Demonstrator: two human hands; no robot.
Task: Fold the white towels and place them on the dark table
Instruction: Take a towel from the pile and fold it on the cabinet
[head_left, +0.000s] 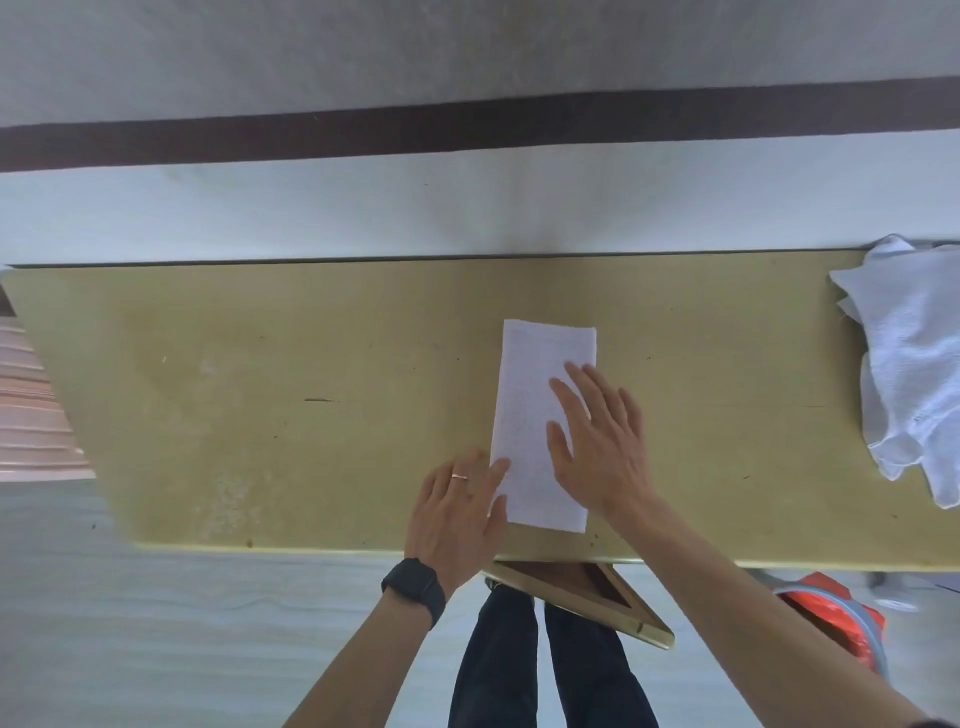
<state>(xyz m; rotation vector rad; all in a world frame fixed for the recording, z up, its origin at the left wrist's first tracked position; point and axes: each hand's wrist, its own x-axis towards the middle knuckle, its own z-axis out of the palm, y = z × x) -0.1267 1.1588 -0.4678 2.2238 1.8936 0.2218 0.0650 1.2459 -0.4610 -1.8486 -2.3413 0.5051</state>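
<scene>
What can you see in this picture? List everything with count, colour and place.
folded towel: one, white, middle of table
towel pile: one heap, white, table's right end
table: one, yellow-tan, across the view
striped thing: one, pink, left edge
wooden frame: one, tan and brown, below table's near edge
crumpled thing: one, orange-red, lower right
watch: one, black, left wrist
legs: two, dark trousers, bottom centre
left hand: one, flat, towel's near left edge
right hand: one, flat on towel
</scene>
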